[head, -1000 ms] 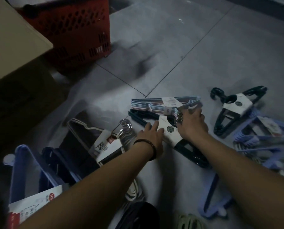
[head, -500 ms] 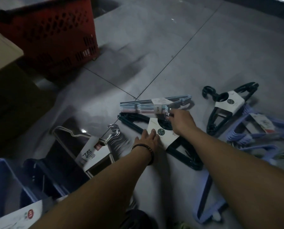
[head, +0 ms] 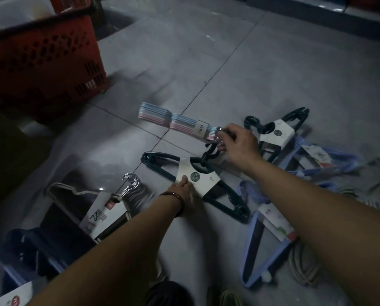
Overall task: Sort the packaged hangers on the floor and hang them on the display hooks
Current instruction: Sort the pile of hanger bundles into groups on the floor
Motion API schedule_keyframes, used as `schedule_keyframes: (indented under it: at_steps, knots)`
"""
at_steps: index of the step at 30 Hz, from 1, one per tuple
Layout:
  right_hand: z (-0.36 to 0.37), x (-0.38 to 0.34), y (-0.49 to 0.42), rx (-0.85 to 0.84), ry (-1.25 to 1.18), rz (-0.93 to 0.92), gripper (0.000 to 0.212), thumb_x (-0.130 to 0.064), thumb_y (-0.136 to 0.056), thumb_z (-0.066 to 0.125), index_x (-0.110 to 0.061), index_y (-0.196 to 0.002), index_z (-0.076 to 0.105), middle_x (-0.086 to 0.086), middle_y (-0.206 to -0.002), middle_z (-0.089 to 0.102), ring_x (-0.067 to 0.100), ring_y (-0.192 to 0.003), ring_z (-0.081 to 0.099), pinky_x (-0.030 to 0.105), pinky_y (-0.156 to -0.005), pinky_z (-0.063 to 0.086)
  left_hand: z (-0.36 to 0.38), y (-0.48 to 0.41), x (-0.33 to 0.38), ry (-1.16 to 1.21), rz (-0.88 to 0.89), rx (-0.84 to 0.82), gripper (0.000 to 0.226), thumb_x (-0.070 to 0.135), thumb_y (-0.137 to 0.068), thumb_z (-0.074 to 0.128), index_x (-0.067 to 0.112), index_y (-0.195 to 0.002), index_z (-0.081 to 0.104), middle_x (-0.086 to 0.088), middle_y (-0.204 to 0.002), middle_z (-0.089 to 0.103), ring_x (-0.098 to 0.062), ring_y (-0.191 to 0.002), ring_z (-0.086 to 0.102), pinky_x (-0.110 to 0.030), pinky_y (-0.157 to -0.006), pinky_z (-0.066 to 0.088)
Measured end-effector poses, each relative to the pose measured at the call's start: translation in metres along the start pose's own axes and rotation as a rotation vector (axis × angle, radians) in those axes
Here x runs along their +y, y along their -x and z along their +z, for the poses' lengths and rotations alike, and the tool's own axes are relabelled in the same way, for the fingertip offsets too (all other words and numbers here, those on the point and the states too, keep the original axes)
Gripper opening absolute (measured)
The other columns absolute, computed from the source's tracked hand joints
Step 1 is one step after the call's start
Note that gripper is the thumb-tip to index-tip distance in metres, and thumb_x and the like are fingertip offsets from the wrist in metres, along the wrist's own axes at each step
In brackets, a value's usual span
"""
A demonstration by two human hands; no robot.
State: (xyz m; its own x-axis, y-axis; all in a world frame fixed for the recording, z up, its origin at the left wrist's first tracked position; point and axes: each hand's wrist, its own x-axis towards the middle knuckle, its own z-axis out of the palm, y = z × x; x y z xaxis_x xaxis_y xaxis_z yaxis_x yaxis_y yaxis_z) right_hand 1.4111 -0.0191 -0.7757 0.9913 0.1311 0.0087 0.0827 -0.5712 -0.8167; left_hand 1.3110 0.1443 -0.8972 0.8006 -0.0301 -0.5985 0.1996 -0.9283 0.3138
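Several hanger packs lie on the grey tiled floor. My right hand [head: 240, 144] grips the metal hooks of a pastel blue-and-pink hanger bundle [head: 175, 121], which is raised and points left. My left hand [head: 183, 187], with a dark bracelet on the wrist, presses flat on the white card sleeve of a dark teal hanger pack [head: 198, 180] lying on the floor. A second teal pack [head: 277, 131] lies behind my right hand. A pack of wire hangers with chrome hooks [head: 109, 208] rests to the left. Light blue hanger packs [head: 264, 246] lie to the right.
A red shopping basket [head: 43, 62] stands at the back left. Dark blue items [head: 25, 250] and a white printed card sit at the lower left. A coil of rope [head: 301, 268] lies at the lower right. A shelf base [head: 317, 9] runs along the far edge.
My right hand has lifted the pastel bundle by its hooks and swung it up and to the right. My left hand has stayed on the teal pack's card. The view has shifted left.
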Motion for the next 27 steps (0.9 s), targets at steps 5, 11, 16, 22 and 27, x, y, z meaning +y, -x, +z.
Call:
schedule_keyframes:
  at_steps: [5,11,16,22,27]
  knots:
    - [-0.035,0.000,-0.003,0.012,-0.025,0.011,0.011,-0.024,-0.103,0.065,-0.016,-0.100,0.072,-0.004,-0.086,0.077,0.011,-0.075,0.077,0.041,-0.079,0.066,-0.004,0.015,0.032,-0.135,-0.037,-0.071,0.064,0.042,-0.099,0.056,0.017,-0.155,0.036,-0.011,-0.160,0.032,-0.039,-0.146,0.031,-0.052,-0.120,0.031]
    - [-0.058,0.004,0.002,-0.044,-0.171,-0.012,0.011,-0.017,-0.105,0.063,-0.012,-0.106,0.072,0.009,-0.096,0.078,0.021,-0.079,0.079,0.039,-0.079,0.066,-0.021,0.003,0.075,0.379,0.023,0.444,0.070,0.051,-0.092,0.063,0.019,-0.148,0.037,-0.010,-0.149,0.032,-0.035,-0.134,0.035,-0.049,-0.106,0.045]
    - [-0.083,0.000,0.031,-0.114,-0.368,0.078,0.013,-0.016,-0.105,0.061,-0.011,-0.098,0.070,0.019,-0.098,0.077,0.030,-0.085,0.077,0.044,-0.081,0.065,-0.032,-0.002,0.101,0.387,-0.105,0.399,0.095,0.060,-0.076,0.077,0.027,-0.150,0.026,-0.013,-0.149,0.027,-0.040,-0.136,0.030,-0.057,-0.105,0.044]
    - [-0.078,-0.012,0.047,-0.155,-0.549,0.129,0.015,-0.016,-0.106,0.058,-0.006,-0.103,0.068,0.011,-0.092,0.078,0.026,-0.081,0.075,0.036,-0.078,0.064,0.005,0.005,0.101,0.228,-0.238,0.364,0.108,0.000,-0.092,0.065,0.062,-0.148,-0.003,-0.010,-0.163,-0.032,-0.052,-0.149,-0.022,-0.087,-0.104,0.019]
    - [-0.086,-0.025,0.030,-0.126,-0.689,0.226,0.017,-0.016,-0.108,0.055,-0.005,-0.103,0.066,0.013,-0.092,0.076,0.023,-0.078,0.073,0.033,-0.074,0.061,0.019,0.008,0.071,0.056,0.010,0.313,0.080,0.005,-0.089,0.068,0.048,-0.141,0.025,-0.007,-0.162,0.013,-0.047,-0.148,0.012,-0.073,-0.100,0.044]
